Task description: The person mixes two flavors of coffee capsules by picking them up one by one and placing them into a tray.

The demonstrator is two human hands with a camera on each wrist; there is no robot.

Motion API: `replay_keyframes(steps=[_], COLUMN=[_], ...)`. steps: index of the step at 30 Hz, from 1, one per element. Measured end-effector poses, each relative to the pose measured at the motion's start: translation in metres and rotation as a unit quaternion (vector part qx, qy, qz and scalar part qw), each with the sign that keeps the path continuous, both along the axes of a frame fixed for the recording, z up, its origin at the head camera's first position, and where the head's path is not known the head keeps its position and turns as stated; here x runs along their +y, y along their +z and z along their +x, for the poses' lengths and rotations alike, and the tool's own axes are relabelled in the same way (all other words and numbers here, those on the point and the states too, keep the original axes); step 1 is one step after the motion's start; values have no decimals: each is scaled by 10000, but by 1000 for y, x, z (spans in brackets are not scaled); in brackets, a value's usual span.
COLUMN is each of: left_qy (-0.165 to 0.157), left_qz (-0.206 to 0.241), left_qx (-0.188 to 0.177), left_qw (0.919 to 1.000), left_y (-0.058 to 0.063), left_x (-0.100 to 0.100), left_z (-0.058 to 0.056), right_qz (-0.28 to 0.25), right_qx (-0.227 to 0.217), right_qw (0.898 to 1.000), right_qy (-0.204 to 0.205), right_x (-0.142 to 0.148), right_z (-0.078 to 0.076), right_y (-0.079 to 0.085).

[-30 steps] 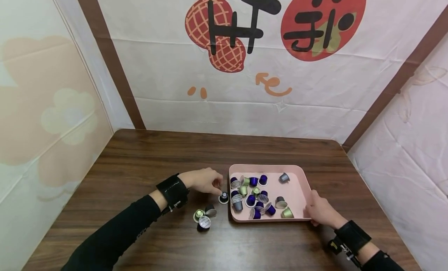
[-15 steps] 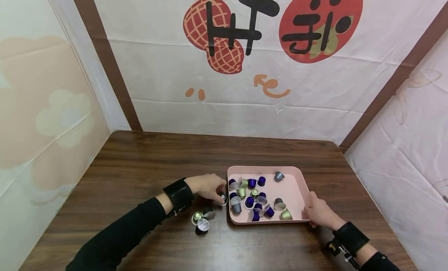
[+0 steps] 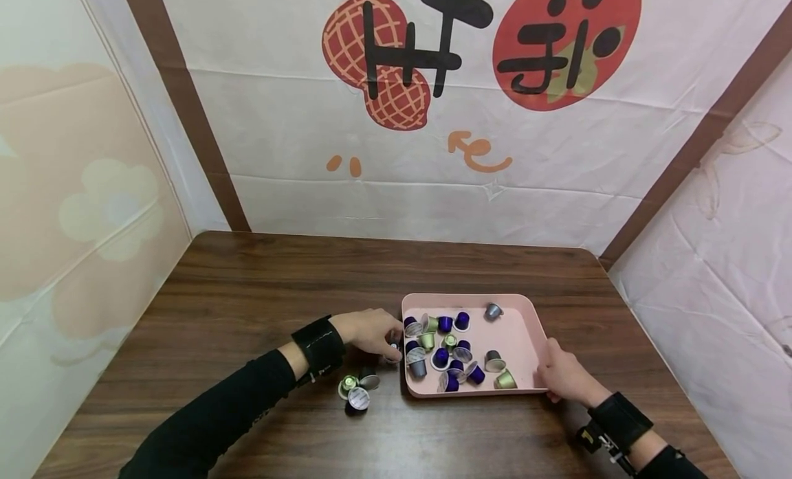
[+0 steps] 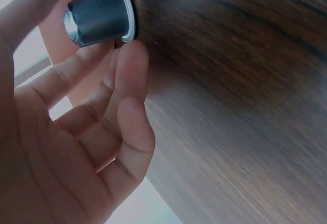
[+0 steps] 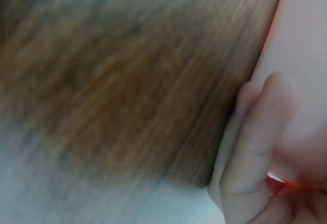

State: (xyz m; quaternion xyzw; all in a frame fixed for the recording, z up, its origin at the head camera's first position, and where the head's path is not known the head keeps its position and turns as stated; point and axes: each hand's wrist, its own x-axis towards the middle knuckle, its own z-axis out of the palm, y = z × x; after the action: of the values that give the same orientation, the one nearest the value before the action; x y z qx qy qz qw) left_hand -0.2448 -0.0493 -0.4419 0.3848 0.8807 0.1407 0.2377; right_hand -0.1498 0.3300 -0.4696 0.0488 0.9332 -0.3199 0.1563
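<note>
My left hand (image 3: 372, 333) is at the left side of the pink tray (image 3: 526, 302), its fingers curled around a dark coffee capsule (image 4: 99, 15). In the left wrist view the capsule's pale rim is close to the wood, with a fingertip by the rim; the thumb tip runs out of frame. That capsule is mostly hidden in the head view. My right hand (image 3: 568, 374) grips the tray's near right corner, also seen in the right wrist view with the tray wall (image 5: 301, 70) beside the fingers. Inside the tray lie blue capsules (image 3: 475, 373), green capsules (image 3: 505, 380) and grey capsules (image 3: 493, 312).
Left of the tray, nearer me, a small cluster holds a green capsule (image 3: 348, 385), a dark grey capsule (image 3: 369, 379) and a capsule with its pale lid up (image 3: 359, 398). All stand on a brown wooden table (image 3: 278, 273) with a printed cloth (image 3: 396, 204) behind it.
My left hand has come down over the dark capsule and shifted slightly right, toward the tray. The right hand keeps its hold on the corner. The head view has shifted a little.
</note>
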Motion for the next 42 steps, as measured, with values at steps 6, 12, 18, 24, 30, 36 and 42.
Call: replay_keyframes(steps=[6, 12, 18, 24, 30, 36, 42], left_qy=[90, 145, 230, 324, 422, 448, 261], left_qz=[-29, -174, -483, -507, -376, -107, 209], left_qx=[52, 73, 443, 667, 696, 767, 834], left_qw=[9999, 9997, 9976, 9960, 9960, 9960, 9960], left_y=[1, 3, 6, 5, 15, 34, 51], left_x=[-2, -11, -20, -25, -23, -14, 3], left_z=[2, 1, 0, 0, -2, -4, -3], right_qz=[-32, 9, 49, 24, 45, 29, 41], right_qx=[32, -16, -70, -121, -165, -178, -181], right_qw=[10000, 10000, 10000, 9999, 9999, 9998, 9998], right_qy=[17, 21, 8, 7, -24, -27, 19], right_x=[0, 2, 4, 3, 2, 1, 2], right_z=[0, -1, -2, -3, -3, -2, -3], right_y=[-2, -3, -3, -2, 0, 0, -1])
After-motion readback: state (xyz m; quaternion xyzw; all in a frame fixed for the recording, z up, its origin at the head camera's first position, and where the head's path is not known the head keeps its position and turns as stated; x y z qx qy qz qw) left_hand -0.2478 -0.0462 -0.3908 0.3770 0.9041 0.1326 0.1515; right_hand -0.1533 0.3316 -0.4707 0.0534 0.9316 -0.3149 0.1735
